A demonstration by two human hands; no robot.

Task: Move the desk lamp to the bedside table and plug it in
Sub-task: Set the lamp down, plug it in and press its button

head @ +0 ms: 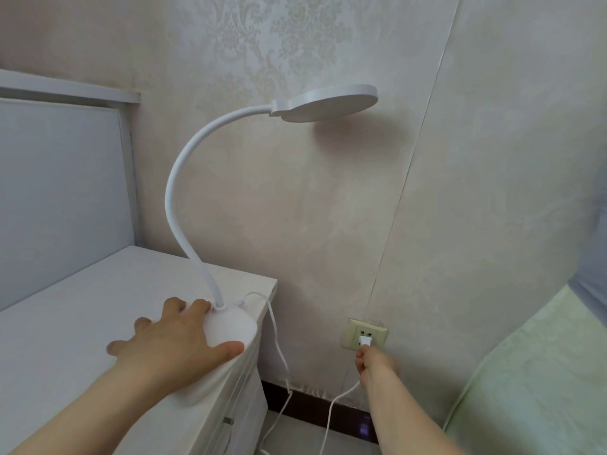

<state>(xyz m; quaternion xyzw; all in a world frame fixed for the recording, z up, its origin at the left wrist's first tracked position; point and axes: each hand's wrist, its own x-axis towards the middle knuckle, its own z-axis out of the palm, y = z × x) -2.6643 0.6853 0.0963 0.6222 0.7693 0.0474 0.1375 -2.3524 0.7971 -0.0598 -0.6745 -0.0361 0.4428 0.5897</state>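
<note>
**White gooseneck lamp on the bedside surface, plug at the wall socket**

A smooth white desk lamp (210,205) stands at the right front corner of a matte white bedside surface (82,323). Its slim neck curves up in an arc to a flat round head (328,101). The left hand (170,343) lies spread wide and flat over the domed round base (230,326), thumb along its front edge. A thin white cord (279,349) hangs from the base down toward the floor and loops up to the right hand (371,362), whose fingers pinch a small white plug (365,341) against a cream rectangular wall socket (364,333). Pale damask-patterned wallpaper (295,44) covers the wall. A grey-white headboard (59,192) stands left.
</note>
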